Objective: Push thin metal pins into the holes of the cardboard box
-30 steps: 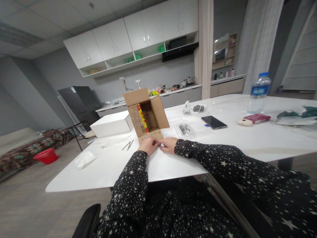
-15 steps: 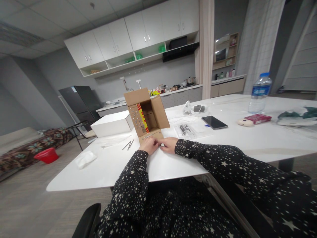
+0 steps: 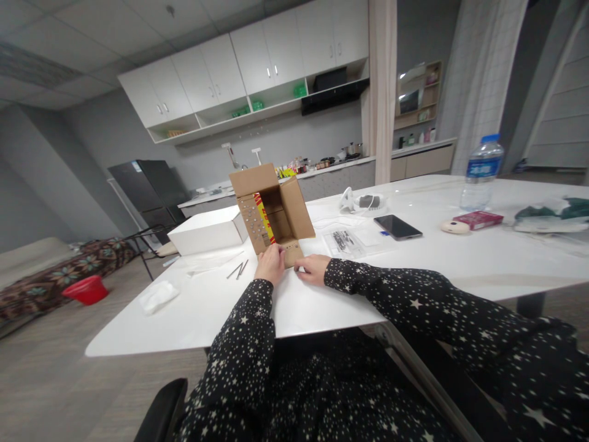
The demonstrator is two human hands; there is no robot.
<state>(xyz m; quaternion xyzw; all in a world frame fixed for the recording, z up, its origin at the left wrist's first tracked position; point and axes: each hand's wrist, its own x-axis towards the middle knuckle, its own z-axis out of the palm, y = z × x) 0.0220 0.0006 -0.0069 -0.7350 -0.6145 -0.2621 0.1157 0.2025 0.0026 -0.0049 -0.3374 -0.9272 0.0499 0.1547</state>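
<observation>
Head view is showing the left hand (image 3: pixel 271 264) pressing flat on the near flap of the open brown cardboard box (image 3: pixel 272 212), fingers together, while the right hand (image 3: pixel 313 268) is resting just beside it, fingers curled on the white counter (image 3: pixel 414 258). The upright box, studded with small metal pins, could tip if the flap is pushed hard.

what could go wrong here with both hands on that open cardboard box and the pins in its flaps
1. The left hand lies over the lower flap of the cardboard box, where small metal pins appear to stick in; a finger might get pricked.
2. The box lies on its side, held only at the flap; a push from the right hand might slide or tip it.
3. Loose nails lie near the left sleeve, which might sweep them off the table.
</observation>
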